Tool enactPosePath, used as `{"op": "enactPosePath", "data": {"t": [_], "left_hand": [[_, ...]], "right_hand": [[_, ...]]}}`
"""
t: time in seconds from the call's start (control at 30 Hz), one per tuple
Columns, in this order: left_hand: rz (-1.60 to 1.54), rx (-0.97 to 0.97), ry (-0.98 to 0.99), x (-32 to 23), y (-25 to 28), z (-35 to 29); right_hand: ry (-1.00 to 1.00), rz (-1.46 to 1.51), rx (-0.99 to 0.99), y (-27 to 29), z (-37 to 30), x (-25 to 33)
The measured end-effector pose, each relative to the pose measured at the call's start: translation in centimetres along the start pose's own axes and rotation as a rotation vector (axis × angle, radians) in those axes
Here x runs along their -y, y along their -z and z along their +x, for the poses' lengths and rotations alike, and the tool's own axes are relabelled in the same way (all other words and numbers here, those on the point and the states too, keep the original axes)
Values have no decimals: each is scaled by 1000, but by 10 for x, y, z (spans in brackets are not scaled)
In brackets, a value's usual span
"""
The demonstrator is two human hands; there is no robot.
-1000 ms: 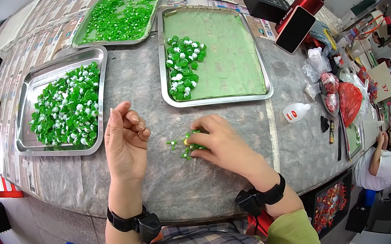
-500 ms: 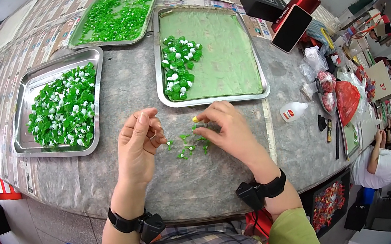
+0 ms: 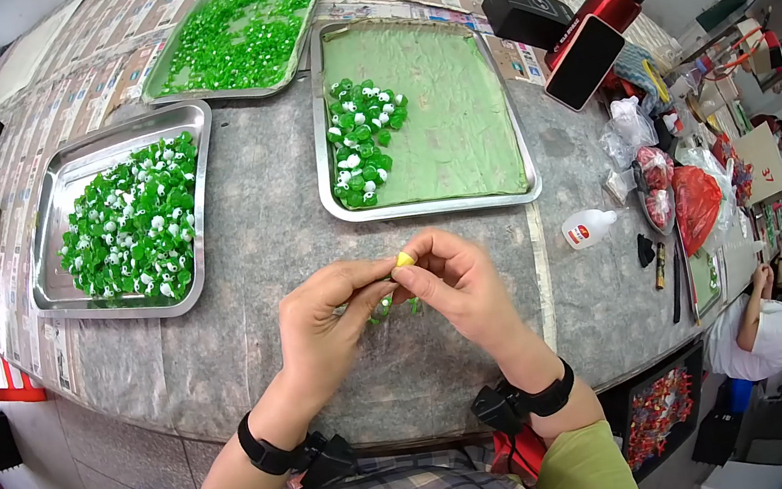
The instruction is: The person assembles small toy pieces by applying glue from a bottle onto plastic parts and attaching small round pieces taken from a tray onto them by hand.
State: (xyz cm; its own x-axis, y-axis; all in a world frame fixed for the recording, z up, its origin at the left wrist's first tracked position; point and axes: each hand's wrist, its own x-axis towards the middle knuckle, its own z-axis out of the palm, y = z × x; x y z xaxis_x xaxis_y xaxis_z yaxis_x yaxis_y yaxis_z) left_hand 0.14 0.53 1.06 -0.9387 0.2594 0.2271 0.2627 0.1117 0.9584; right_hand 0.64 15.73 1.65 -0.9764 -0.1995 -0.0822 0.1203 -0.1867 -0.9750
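- Near the front edge of the grey stone-look tabletop (image 3: 247, 296), the left hand (image 3: 323, 331) and right hand (image 3: 457, 280) meet fingertip to fingertip over a few loose small green plastic beads (image 3: 382, 308) lying on the surface
- Between the two hands sits a tiny yellow bead-like piece (image 3: 404, 260); the right thumb and forefinger pinch it, and the left thumb and forefinger close in on it from the other side, the remaining fingers of both hands curled loosely
- Whether a green piece is also held under the yellow one cannot be told; the fingers hide it
- By its look the yellow piece is very light, hard and smooth, so it would likely slip or flick away if squeezed off-centre; a pinch across its sides with the fingertip pads seems the safest hold
- The loose beads below look just as light and apt to roll, best picked up singly
- To the left lies a rectangular steel tray of green-and-white beads (image 3: 131, 228), behind it a steel tray of plain green pieces (image 3: 239, 39), and straight ahead a steel tray lined with green cloth (image 3: 451, 104) holding a cluster of finished green-and-white beads (image 3: 361, 143)
- A small white glue bottle (image 3: 589, 228) lies to the right, well apart from the hands
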Motion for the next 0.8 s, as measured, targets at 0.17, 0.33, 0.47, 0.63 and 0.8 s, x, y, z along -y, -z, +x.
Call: {"op": "enactPosePath", "data": {"t": [0.17, 0.33, 0.47, 0.63, 0.8], "left_hand": [[-449, -85, 261, 6, 6, -4], [-707, -159, 421, 4, 7, 1], [-769, -121, 466, 8, 8, 2], [-797, -94, 481, 8, 8, 0], [-870, -68, 530, 10, 12, -2]], "right_hand": [[558, -653, -542, 42, -16, 34], [652, -540, -1135, 131, -48, 43], [323, -717, -974, 162, -54, 4], [49, -668, -770, 170, -48, -7], [234, -294, -682, 90, -35, 40]]}}
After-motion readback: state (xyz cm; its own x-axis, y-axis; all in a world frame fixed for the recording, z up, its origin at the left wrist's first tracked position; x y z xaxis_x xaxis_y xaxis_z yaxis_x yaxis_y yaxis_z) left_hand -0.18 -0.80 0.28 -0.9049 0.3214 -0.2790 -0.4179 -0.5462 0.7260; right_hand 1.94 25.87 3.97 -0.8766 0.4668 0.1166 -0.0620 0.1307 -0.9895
